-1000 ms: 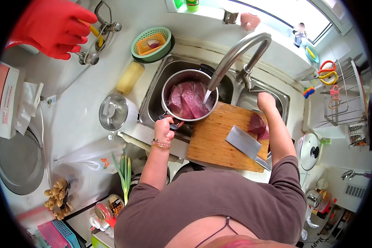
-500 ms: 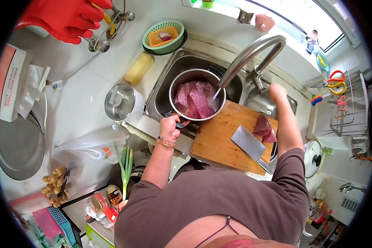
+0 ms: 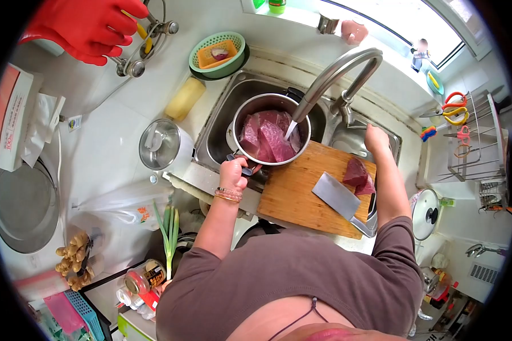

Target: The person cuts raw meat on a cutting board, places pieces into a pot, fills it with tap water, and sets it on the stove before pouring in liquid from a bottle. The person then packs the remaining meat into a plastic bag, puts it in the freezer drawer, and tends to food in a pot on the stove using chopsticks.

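My left hand [image 3: 233, 172] is closed round the side handle of a steel pot [image 3: 238, 131] in the sink. Inside the pot lie large pieces of raw red meat [image 3: 274, 136], and water [image 3: 291, 129] runs onto them from the curved faucet [image 3: 347, 58]. My right hand [image 3: 376, 140] is closed at the end of the faucet lever [image 3: 357, 123]; its fingertips are partly hidden. Below it, a wooden cutting board [image 3: 293, 193] rests across the sink's front edge. On the board are a cleaver [image 3: 335, 195] and another piece of raw meat [image 3: 358, 175].
Left of the sink [image 3: 213, 136] stand a steel container [image 3: 160, 145], a yellowish peeled vegetable [image 3: 185, 99] and a green colander [image 3: 226, 40]. Red rubber gloves [image 3: 85, 28] hang at upper left. A wire rack [image 3: 478, 133] with scissors [image 3: 455, 108] is on the right.
My right hand has moved slightly toward me, along with the faucet lever. The water still runs, and my left hand stays on the pot handle. The whole view has shifted a little.
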Tool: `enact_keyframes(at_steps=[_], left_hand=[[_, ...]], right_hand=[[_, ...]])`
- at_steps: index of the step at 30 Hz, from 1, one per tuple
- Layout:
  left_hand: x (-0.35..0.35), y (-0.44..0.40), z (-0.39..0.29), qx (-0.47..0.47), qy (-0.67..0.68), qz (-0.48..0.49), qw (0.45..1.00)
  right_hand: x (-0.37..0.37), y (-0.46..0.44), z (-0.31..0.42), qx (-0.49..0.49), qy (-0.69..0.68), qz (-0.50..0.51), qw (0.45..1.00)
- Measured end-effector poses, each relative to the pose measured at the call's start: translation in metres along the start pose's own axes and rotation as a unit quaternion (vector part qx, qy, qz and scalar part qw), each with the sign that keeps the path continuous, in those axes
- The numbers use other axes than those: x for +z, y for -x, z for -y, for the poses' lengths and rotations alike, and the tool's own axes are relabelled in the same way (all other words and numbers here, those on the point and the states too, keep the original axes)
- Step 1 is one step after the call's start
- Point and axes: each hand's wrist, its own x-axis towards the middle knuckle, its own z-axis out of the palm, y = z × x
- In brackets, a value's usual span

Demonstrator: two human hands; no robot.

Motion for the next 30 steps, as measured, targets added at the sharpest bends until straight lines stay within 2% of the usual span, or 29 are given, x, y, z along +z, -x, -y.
enact_keyframes(at_steps=[4, 5, 6, 7, 8, 9, 10, 11, 13, 14, 15, 17, 19, 20, 21, 23, 26, 29, 30], left_hand=[[0.014, 0.005, -0.002, -0.004, -0.004, 0.004, 1.000], [0.017, 0.005, -0.001, -0.007, -0.002, 0.005, 1.000], [0.021, 0.007, 0.000, -0.014, -0.005, 0.011, 1.000], [0.025, 0.011, 0.000, -0.021, -0.008, 0.016, 1.000], [0.027, 0.013, 0.000, -0.027, -0.012, 0.022, 0.999], [0.026, 0.011, 0.002, -0.033, -0.012, 0.034, 0.999], [0.021, 0.008, 0.006, -0.039, -0.012, 0.048, 0.998], [0.017, 0.006, 0.009, -0.043, -0.012, 0.060, 0.997], [0.012, 0.007, 0.008, -0.071, -0.046, 0.082, 0.993], [0.010, 0.008, 0.006, -0.077, -0.052, 0.088, 0.992], [0.008, 0.008, 0.003, -0.084, -0.057, 0.095, 0.990], [0.004, -0.004, -0.004, -0.113, -0.040, 0.111, 0.987], [0.019, -0.011, -0.011, -0.093, -0.062, 0.115, 0.987], [0.030, -0.009, -0.013, -0.075, -0.091, 0.079, 0.990], [0.036, -0.010, -0.013, -0.059, -0.089, 0.093, 0.990], [0.037, -0.014, -0.008, -0.068, -0.101, 0.119, 0.985], [0.034, -0.010, -0.015, -0.096, -0.109, 0.113, 0.983], [0.037, 0.002, -0.018, -0.104, -0.105, 0.115, 0.982], [0.045, 0.014, -0.021, -0.095, -0.111, 0.109, 0.983]], right_hand=[[-0.032, 0.021, 0.020, -0.004, -0.027, 0.003, 1.000], [-0.024, 0.024, 0.023, -0.054, -0.080, -0.101, 0.990], [-0.036, 0.029, 0.038, -0.062, -0.141, -0.109, 0.982], [-0.031, 0.020, 0.047, -0.084, -0.286, -0.060, 0.953], [-0.013, 0.004, 0.055, -0.146, -0.446, -0.010, 0.883], [-0.029, 0.016, 0.076, -0.125, -0.572, 0.036, 0.810], [-0.036, 0.017, 0.092, -0.105, -0.612, 0.046, 0.782], [-0.033, 0.005, 0.103, -0.075, -0.623, 0.036, 0.778], [-0.039, -0.010, 0.109, -0.031, -0.733, 0.133, 0.666], [-0.034, -0.013, 0.115, -0.045, -0.691, 0.063, 0.719], [-0.030, -0.012, 0.123, -0.046, -0.684, 0.014, 0.728], [-0.029, -0.014, 0.127, -0.049, -0.698, -0.014, 0.715], [-0.034, -0.013, 0.127, -0.019, -0.706, -0.047, 0.707], [-0.027, -0.018, 0.123, -0.012, -0.693, -0.060, 0.718], [-0.018, -0.025, 0.115, -0.005, -0.681, -0.076, 0.729], [-0.006, -0.029, 0.100, -0.001, -0.674, -0.078, 0.735], [-0.017, -0.007, 0.103, 0.011, -0.704, -0.062, 0.707], [-0.023, -0.003, 0.104, -0.005, -0.707, -0.059, 0.705], [-0.024, -0.001, 0.104, -0.039, -0.609, -0.151, 0.778]])
